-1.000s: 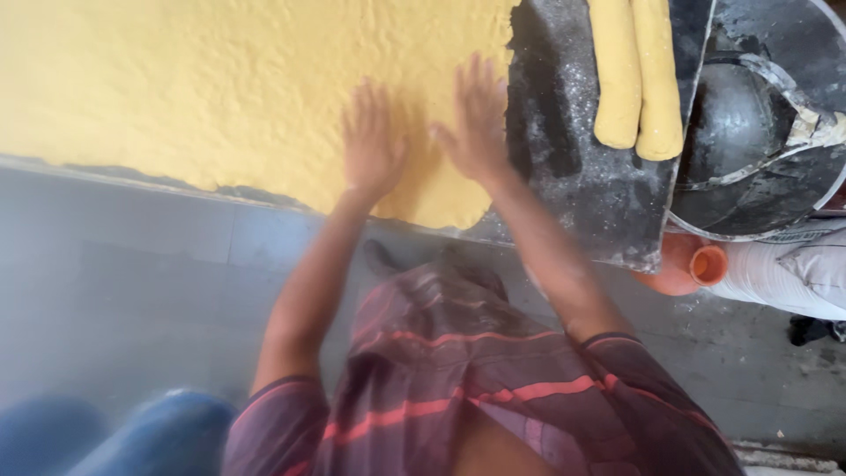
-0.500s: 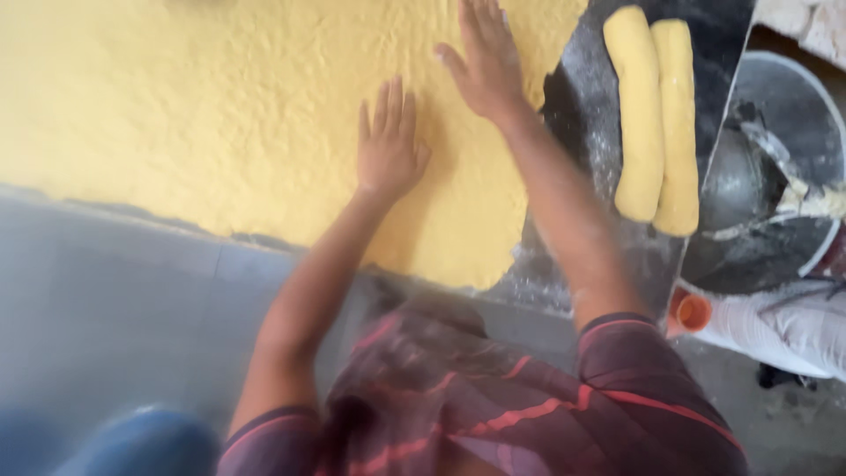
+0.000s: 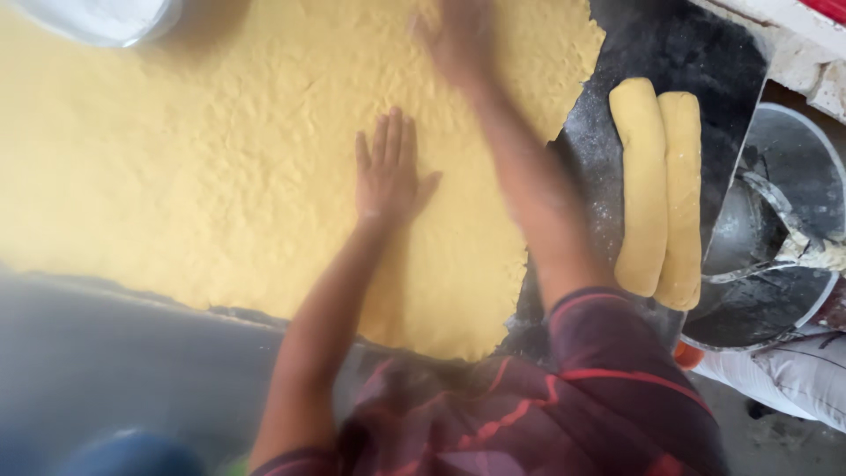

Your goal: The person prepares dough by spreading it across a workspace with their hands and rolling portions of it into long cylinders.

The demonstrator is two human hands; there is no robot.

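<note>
Yellow dough sheet (image 3: 203, 176), left hand (image 3: 386, 172) flat mid-sheet

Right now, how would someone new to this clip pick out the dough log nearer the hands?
Start at the wide yellow dough sheet where the left hand lies flat. Just right of its ragged edge, on the dark floured slab, two yellow logs lie side by side. The left log is the one: it reaches higher up than the right log beside the metal bowl.

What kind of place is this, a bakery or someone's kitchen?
Probably a small food workshop or bakery, though I can't be sure. A huge sheet of yellow dough covers a floured dark worktop, two dough logs lie beside it, and a large metal bowl stands nearby.
</note>
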